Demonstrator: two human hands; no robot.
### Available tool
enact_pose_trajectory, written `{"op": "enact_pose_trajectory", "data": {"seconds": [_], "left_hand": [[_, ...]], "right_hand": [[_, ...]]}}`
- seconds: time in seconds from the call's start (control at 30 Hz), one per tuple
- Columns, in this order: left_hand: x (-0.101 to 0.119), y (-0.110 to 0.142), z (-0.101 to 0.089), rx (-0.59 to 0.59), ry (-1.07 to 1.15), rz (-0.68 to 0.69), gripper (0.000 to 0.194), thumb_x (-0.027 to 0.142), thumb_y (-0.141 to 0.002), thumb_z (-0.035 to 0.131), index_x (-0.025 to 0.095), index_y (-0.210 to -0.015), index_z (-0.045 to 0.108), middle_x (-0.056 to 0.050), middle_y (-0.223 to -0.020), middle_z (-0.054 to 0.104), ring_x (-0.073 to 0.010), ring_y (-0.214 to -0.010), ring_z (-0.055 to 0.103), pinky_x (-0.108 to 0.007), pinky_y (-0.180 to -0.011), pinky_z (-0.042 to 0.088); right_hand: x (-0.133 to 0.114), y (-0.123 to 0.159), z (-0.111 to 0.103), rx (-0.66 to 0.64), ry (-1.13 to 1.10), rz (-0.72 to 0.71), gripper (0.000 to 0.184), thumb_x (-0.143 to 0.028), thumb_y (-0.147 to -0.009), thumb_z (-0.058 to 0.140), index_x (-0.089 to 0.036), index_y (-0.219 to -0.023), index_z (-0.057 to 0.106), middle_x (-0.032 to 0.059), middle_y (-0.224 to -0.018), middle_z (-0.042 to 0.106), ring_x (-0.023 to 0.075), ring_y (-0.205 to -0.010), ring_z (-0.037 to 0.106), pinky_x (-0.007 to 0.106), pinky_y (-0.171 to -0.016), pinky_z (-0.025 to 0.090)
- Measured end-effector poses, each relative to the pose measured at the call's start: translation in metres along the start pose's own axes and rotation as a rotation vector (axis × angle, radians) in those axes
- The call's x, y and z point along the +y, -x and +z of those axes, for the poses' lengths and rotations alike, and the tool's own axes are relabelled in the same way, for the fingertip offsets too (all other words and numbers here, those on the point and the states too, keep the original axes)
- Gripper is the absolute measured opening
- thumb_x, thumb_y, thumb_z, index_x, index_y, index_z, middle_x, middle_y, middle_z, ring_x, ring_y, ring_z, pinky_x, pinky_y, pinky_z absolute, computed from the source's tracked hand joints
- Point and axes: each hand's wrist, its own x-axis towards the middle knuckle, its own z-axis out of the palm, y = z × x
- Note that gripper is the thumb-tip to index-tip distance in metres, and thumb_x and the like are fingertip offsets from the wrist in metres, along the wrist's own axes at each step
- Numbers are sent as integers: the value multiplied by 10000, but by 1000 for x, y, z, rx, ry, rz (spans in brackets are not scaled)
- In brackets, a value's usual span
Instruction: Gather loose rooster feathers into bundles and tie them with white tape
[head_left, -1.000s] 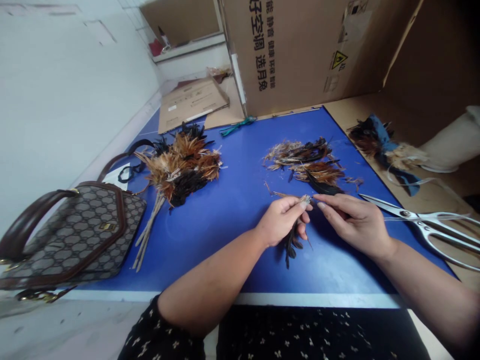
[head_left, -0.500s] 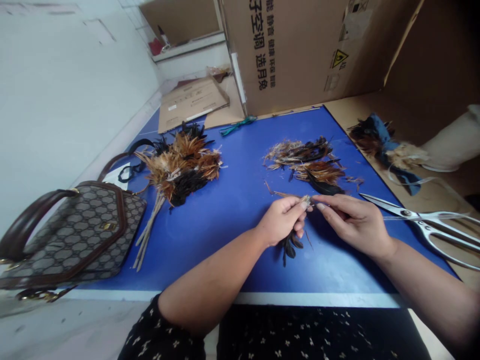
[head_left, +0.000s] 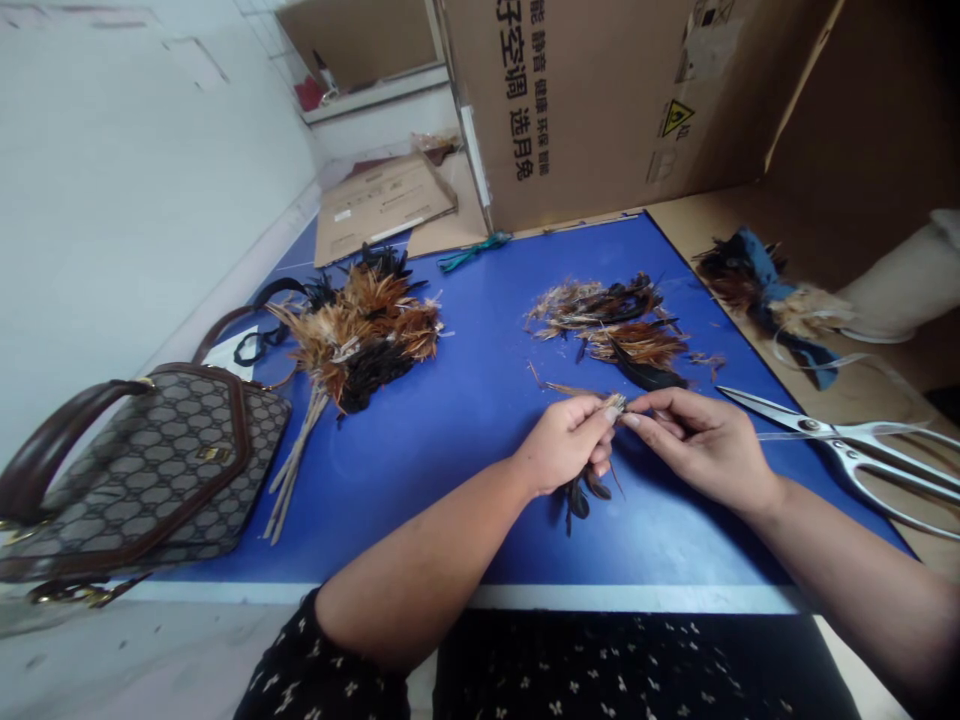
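My left hand [head_left: 566, 442] is closed round a small bunch of dark feathers [head_left: 580, 493]. Their black tips hang below my palm and their pale quill ends stick out beside my thumb. My right hand [head_left: 701, 440] is just to the right, its thumb and fingers pinched together at those quill ends. Both hands hover low over the blue table top [head_left: 465, 420]. Just beyond my fingers lies a loose pile of brown and black feathers [head_left: 619, 325].
A large bundle of feathers on long stems [head_left: 352, 340] lies at the left, next to a patterned handbag [head_left: 142, 470]. Big metal scissors [head_left: 847, 450] rest at the right edge. A cardboard box [head_left: 592, 100] stands behind, more feathers with blue cloth [head_left: 765, 285] to its right.
My right hand's fingers have curled in from stretched out to a pinch at the quill ends. My left hand has barely shifted.
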Motion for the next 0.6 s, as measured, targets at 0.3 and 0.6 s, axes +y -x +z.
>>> {"op": "enact_pose_trajectory", "data": {"seconds": [0.3,0.6], "left_hand": [[4,4,-3,-79,-82,-11,327,449,-992,634,179,-828,548,50,-604,484,-70,-504,498,-243,-529,433],[-1,4,-3,-77,-104,-21,335,475,-991,635,173,-872,549,48,-627,514,-70,-498,521,-234,-518,464]], "right_hand": [[-3,-2,0,0,-29,25,276,-447,-944,743,-173,-958,773,-37,-587,485,94,-522,364,234,-465,314],[-4,-1,-1,-91,-155,97,285,-455,-941,749,-171,-914,739,-51,-631,423,84,-542,352,219,-483,327]]}}
